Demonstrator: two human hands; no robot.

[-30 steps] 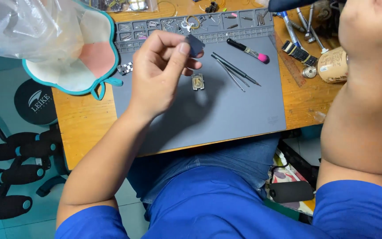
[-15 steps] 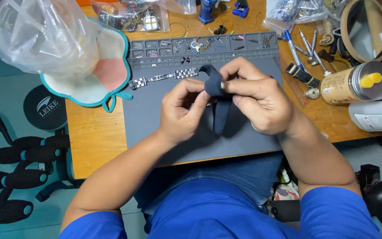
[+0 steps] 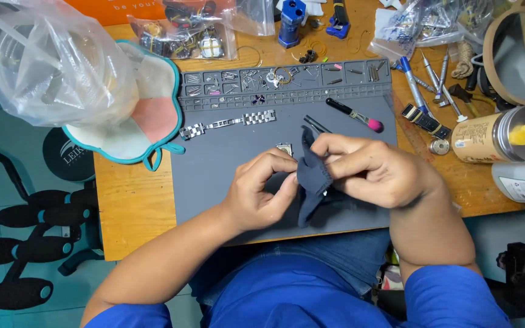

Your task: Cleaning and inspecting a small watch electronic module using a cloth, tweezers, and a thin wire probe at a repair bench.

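Both hands have dropped slightly lower on the grey rubber work mat (image 3: 214, 176) since half a second ago. Left hand (image 3: 261, 193) and right hand (image 3: 369, 170) pinch a dark blue-grey cloth (image 3: 311, 182) between closed fingers, over the mat's middle, below a silver metal watch bracelet (image 3: 229, 123).

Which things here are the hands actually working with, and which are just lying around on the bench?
In use:
left hand and right hand, both pinching the dark cloth
grey work mat beneath them

Lying about:
metal watch bracelet
small watch case
pink-tipped tool
clear plastic bag
round tin
screwdrivers
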